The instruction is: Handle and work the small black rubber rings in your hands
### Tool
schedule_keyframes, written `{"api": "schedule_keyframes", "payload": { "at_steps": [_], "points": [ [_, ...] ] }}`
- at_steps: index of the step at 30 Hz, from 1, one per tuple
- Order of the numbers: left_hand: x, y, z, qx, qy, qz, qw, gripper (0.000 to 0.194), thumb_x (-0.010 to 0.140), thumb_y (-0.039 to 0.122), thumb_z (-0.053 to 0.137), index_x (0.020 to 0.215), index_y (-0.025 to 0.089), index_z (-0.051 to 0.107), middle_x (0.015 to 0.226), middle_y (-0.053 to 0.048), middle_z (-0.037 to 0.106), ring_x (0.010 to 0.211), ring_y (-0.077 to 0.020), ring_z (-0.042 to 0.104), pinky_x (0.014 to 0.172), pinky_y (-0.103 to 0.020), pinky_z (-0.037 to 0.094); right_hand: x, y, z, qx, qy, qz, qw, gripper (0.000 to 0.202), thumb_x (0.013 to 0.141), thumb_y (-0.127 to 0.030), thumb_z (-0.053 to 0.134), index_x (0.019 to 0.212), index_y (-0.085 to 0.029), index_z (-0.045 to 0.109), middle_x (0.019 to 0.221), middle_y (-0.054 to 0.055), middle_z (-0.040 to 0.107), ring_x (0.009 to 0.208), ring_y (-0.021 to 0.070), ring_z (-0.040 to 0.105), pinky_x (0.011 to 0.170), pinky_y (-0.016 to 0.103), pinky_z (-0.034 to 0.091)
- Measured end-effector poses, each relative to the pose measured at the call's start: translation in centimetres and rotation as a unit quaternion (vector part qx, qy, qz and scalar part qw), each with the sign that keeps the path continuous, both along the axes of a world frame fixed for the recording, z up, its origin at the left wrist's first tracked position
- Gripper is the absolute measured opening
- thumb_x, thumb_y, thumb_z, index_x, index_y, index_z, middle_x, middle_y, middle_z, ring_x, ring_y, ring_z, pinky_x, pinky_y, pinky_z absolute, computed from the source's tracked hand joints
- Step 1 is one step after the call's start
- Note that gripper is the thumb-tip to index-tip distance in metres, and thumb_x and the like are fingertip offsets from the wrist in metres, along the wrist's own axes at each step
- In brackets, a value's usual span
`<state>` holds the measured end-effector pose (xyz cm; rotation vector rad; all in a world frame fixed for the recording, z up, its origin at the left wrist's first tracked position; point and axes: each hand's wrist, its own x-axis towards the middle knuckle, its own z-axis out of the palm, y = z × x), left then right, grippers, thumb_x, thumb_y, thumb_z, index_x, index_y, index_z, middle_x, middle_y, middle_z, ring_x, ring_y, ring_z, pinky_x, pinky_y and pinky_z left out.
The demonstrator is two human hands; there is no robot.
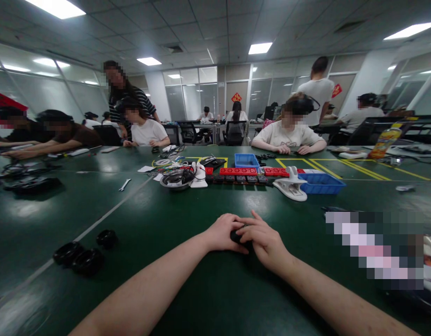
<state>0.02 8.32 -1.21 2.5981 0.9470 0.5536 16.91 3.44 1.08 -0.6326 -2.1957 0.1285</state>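
Just in front of me, over the green table [187, 303], both of my hands meet around a small dark black object [235, 236]. My left hand [222, 232] curls about it from the left, its thumb low and its fingers over the top. From the right, my right hand [266, 236] lays bent fingers across it, with one finger raised. Most of the object is covered, so its kind does not show. Further left on the table lie glossy black round cups [87, 261], a few loose pieces of like shape, apart from my hands.
Ahead stand red and black socket strips [241, 172], a white clamp [292, 184], blue bins [322, 182] and a metal bowl [177, 179] of cables. A wrench [124, 185] lies to the left. A blurred-out item [372, 249] lies at right. People sit across the table.
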Motion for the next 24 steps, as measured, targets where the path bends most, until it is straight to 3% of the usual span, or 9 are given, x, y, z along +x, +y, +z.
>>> {"api": "schedule_keyframes", "payload": {
  "at_steps": [4, 8, 12, 16, 21, 24],
  "points": [
    [-0.1, -0.4, 0.3, -0.008, -0.019, 0.018, 1.000, 0.079, 0.049, 0.055, 0.072, 0.117, 0.024, 0.046, 0.115, -0.005, 0.049, 0.108, -0.0255, 0.042, 0.095, -0.040, 0.031, 0.5, -0.2, 1.6, -0.017, 0.010, -0.123, 0.992, 0.025, 0.072, -0.017, 0.044, 0.095, -0.019, 0.055, 0.095, 0.007, 0.062, 0.095, 0.0222, 0.053, 0.091, 0.046, 0.036],
    [0.1, -0.9, 0.6, -0.001, -0.006, 0.047, 0.999, 0.074, 0.048, 0.060, 0.070, 0.107, 0.022, 0.050, 0.108, -0.005, 0.052, 0.106, -0.0251, 0.045, 0.099, -0.046, 0.024, 0.3, 0.1, 2.3, -0.096, -0.066, -0.229, 0.966, 0.035, 0.071, -0.038, 0.058, 0.098, -0.016, 0.055, 0.095, 0.010, 0.059, 0.089, 0.0249, 0.053, 0.076, 0.040, 0.043],
    [0.6, -1.2, 0.7, 0.021, 0.018, 0.073, 0.997, 0.059, 0.050, 0.061, 0.068, 0.092, 0.022, 0.055, 0.095, -0.002, 0.055, 0.099, -0.0225, 0.049, 0.102, -0.048, 0.017, 0.0, 0.3, 1.8, -0.133, -0.151, -0.240, 0.950, 0.025, 0.070, -0.041, 0.061, 0.081, -0.019, 0.061, 0.077, 0.005, 0.058, 0.075, 0.0211, 0.054, 0.066, 0.033, 0.043],
    [0.9, -1.5, 0.7, 0.036, 0.030, 0.094, 0.994, 0.046, 0.056, 0.058, 0.066, 0.082, 0.021, 0.058, 0.089, 0.000, 0.056, 0.095, -0.0216, 0.050, 0.103, -0.049, 0.016, -0.3, 0.2, 1.4, -0.138, -0.159, -0.245, 0.946, 0.017, 0.072, -0.033, 0.061, 0.081, -0.019, 0.061, 0.075, 0.004, 0.056, 0.073, 0.0189, 0.054, 0.065, 0.031, 0.042],
    [1.1, -1.8, 0.6, 0.041, 0.023, 0.103, 0.994, 0.040, 0.060, 0.050, 0.065, 0.086, 0.020, 0.057, 0.090, -0.001, 0.056, 0.092, -0.0214, 0.051, 0.101, -0.049, 0.019, -0.4, 0.2, 1.7, -0.160, -0.164, -0.235, 0.945, 0.017, 0.073, -0.030, 0.059, 0.083, -0.017, 0.061, 0.078, 0.005, 0.057, 0.074, 0.0189, 0.055, 0.067, 0.031, 0.044],
    [1.0, -1.7, 0.6, 0.026, 0.014, 0.094, 0.995, 0.039, 0.059, 0.045, 0.067, 0.089, 0.021, 0.058, 0.091, -0.001, 0.056, 0.092, -0.0215, 0.051, 0.100, -0.046, 0.023, -0.1, 0.4, 2.4, -0.174, -0.167, -0.186, 0.952, 0.016, 0.071, -0.022, 0.058, 0.086, -0.017, 0.062, 0.082, 0.006, 0.059, 0.077, 0.0193, 0.056, 0.070, 0.032, 0.045]
  ]
}}
